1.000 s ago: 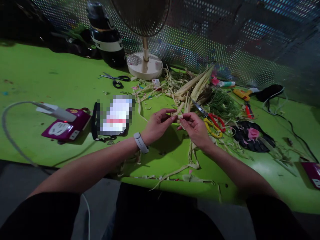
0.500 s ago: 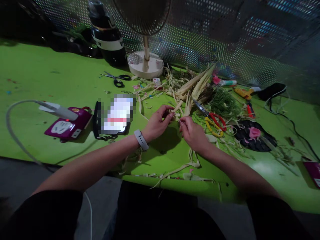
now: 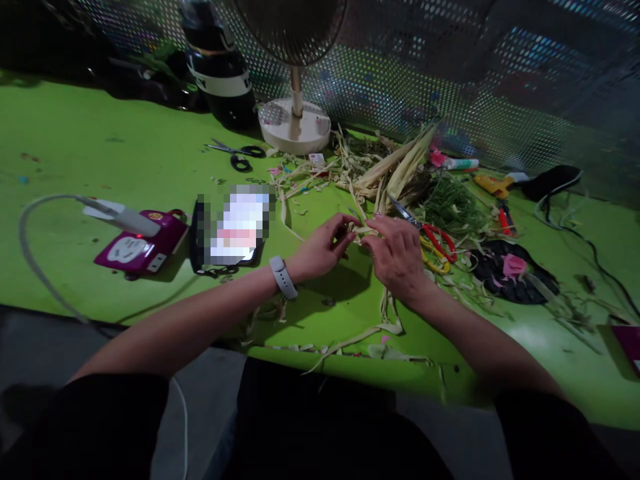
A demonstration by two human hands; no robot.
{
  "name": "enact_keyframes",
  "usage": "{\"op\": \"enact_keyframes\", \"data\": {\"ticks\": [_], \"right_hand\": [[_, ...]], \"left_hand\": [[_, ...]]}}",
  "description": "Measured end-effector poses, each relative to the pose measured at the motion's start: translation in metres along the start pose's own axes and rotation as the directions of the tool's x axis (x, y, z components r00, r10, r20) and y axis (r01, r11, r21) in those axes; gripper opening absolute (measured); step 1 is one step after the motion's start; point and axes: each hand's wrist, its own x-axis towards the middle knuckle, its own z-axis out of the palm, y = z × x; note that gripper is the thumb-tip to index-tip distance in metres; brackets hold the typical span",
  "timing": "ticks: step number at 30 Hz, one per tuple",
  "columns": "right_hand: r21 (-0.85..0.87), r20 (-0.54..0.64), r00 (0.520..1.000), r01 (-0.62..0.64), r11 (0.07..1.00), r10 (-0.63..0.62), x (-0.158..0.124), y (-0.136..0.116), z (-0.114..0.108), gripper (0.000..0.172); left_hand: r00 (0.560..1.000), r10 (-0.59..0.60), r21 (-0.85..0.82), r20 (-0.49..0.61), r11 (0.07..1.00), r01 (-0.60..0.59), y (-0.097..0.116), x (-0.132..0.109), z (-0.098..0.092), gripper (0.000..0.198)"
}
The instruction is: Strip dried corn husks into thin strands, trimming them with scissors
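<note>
Here, the green table point(image 3: 125, 153) spreads wide, with a fan base point(image 3: 295, 127) at the back and a heap of dry husks point(image 3: 395, 170) to its right. The left hand point(image 3: 320, 250) and right hand point(image 3: 397, 257) meet just in front of that heap. Both sets of fingertips are pinched on a thin husk strip point(image 3: 364, 230), held just above the table. A taut strip and pinches set close together would likely guard it against tearing.

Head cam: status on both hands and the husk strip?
Left hand and right hand both pinch the husk strip over the green table. Red-and-yellow scissors close beside right hand. Husk pile behind.
</note>
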Motion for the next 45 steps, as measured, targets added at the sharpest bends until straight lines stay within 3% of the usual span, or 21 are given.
{"op": "enact_keyframes", "data": {"ticks": [4,7,10,13,17,21,23,25,27,29,35,37,39,42,45], "right_hand": [[0.075,0.036,0.993,-0.118,0.990,0.115,-0.001,0.005,0.004,0.014],[0.074,0.082,0.976,-0.206,0.976,0.200,-0.004,0.003,0.006,0.019],[0.102,0.072,0.967,-0.251,0.963,0.245,-0.005,0.000,0.006,0.021],[0.130,0.045,0.966,-0.259,0.957,0.255,-0.005,-0.002,0.006,0.020],[0.191,0.027,0.971,-0.240,0.952,0.239,-0.006,-0.001,0.006,0.017],[0.283,0.063,0.943,-0.330,0.901,0.326,-0.005,-0.002,0.004,0.017],[0.403,0.170,0.878,-0.476,0.782,0.447,-0.002,-0.003,0.002,0.019],[0.551,0.358,0.769,-0.632,0.544,0.530,0.001,-0.002,0.000,0.022],[0.645,0.524,0.673,-0.714,0.272,0.522,0.005,-0.001,-0.001,0.028],[0.686,0.594,0.628,-0.722,0.090,0.502,0.007,0.000,-0.001,0.034],[0.714,0.623,0.590,-0.698,-0.065,0.513,0.010,-0.001,-0.001,0.034],[0.746,0.594,0.599,-0.660,-0.089,0.537,0.012,-0.001,-0.004,0.033],[0.798,0.542,0.654,-0.598,-0.078,0.528,0.012,-0.002,-0.007,0.032],[0.860,0.451,0.755,-0.510,-0.006,0.476,0.010,0.000,-0.007,0.024],[0.877,0.389,0.793,-0.475,0.075,0.469,0.006,0.004,-0.003,0.019]], "left_hand": [[0.993,0.056,0.130,0.101,0.989,-0.069,0.000,0.000,0.000,0.023],[0.987,0.040,0.070,0.154,0.996,-0.052,-0.002,0.001,0.000,0.024],[0.974,-0.075,-0.134,0.212,0.985,0.105,-0.001,0.000,0.002,0.026],[0.942,-0.213,-0.300,0.260,0.909,0.288,0.003,-0.002,0.006,0.027],[0.932,-0.303,-0.422,0.200,0.831,0.362,0.005,-0.005,0.011,0.017],[0.967,-0.216,-0.382,0.132,0.889,0.251,0.002,-0.002,0.010,0.021],[0.987,-0.130,-0.331,0.095,0.931,0.155,0.001,0.000,0.007,0.022],[0.995,-0.068,-0.307,0.068,0.948,0.086,0.000,0.001,0.004,0.021],[0.998,-0.038,-0.343,0.057,0.938,0.055,0.000,0.002,0.002,0.022],[0.997,-0.028,-0.390,0.069,0.919,0.053,-0.001,0.001,0.001,0.023],[0.998,-0.049,-0.327,0.043,0.943,0.060,-0.001,0.001,0.004,0.036],[0.992,-0.124,-0.376,0.015,0.919,0.120,-0.001,0.003,0.003,0.037],[0.978,-0.208,-0.474,0.009,0.861,0.187,0.000,0.005,0.001,0.038],[0.961,-0.275,-0.588,0.035,0.772,0.242,0.001,0.006,-0.002,0.042],[0.958,-0.279,-0.609,0.063,0.750,0.258,0.002,0.005,-0.003,0.044]]}}
